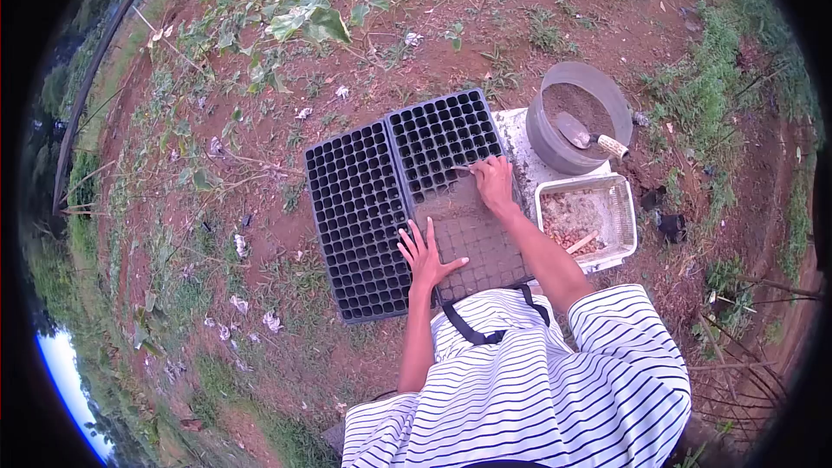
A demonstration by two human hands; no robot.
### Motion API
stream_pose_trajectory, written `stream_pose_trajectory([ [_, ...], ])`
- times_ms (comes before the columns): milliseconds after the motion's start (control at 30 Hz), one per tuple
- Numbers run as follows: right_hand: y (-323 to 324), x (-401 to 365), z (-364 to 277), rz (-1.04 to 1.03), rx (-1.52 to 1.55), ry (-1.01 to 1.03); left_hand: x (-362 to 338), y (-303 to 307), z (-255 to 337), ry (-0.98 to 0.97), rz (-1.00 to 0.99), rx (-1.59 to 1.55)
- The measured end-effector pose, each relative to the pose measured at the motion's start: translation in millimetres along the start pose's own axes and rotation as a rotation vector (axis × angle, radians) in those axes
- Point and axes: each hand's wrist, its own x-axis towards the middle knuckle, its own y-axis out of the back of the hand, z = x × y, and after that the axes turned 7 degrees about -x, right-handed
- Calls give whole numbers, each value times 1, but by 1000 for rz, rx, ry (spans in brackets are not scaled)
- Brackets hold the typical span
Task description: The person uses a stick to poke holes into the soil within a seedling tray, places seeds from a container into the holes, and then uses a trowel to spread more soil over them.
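Two black seedling trays lie side by side. The right seedling tray (451, 134) has bare cells at its far end and brown soil (485, 247) over its near part, with a loose ridge of soil between. My left hand (425, 260) is open, fingers spread, resting near the inner edge of that tray. My right hand (494, 184) is closed on a thin greyish piece (464, 168) at the tray's right side, just beyond the soil; its exact kind is too small to tell. The left seedling tray (355, 217) shows dark, unfilled cells.
On the right, a round grey tub (537, 126) holds soil and a trowel (574, 132) with a light handle. Nearer stands a white plastic basket (631, 225) containing reddish bits and a flat wooden stick (582, 242). Leafy plants (312, 17) grow beyond the trays.
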Motion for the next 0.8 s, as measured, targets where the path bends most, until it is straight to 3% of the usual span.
stream_pose_trajectory([
  [67,-4,7,2,103,4,-43,0,3,2,22,-40,8],
  [200,-9,21,0,108,-1,-33,2,8,-1,21,-44,15],
  [467,3,7,-1,-8,8,261,1,4,-1,28,-40,-6],
  [800,23,-27,0,-64,-3,300,1,2,0,18,-46,-18],
])
